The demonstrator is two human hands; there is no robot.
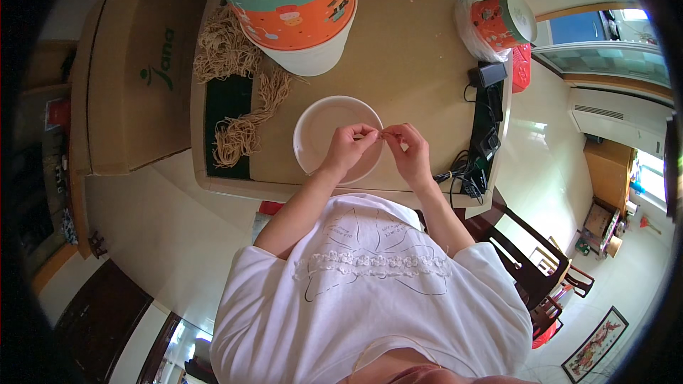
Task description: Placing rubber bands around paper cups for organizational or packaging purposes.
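Both my hands are raised over the right part of a round white paper tub (310, 128) at the table's near side. My left hand (346, 146) pinches a short thin brown strand (383, 134) between thumb and fingertips. My right hand (410, 153) meets it there, its thumb and forefinger pinched on the same strand. The strand is too small to make out well. Bundles of tan string (231, 46) lie on the left of the table, and a looser hank (238, 139) trails toward the near left corner.
A tall stack of orange and green paper tubs (295, 18) stands behind the white one. At the far right lies a wrapped stack of smaller tubs (491, 25). Black adapters and cables (478, 160) run along the right edge. A large cardboard box (135, 71) stands left of the table.
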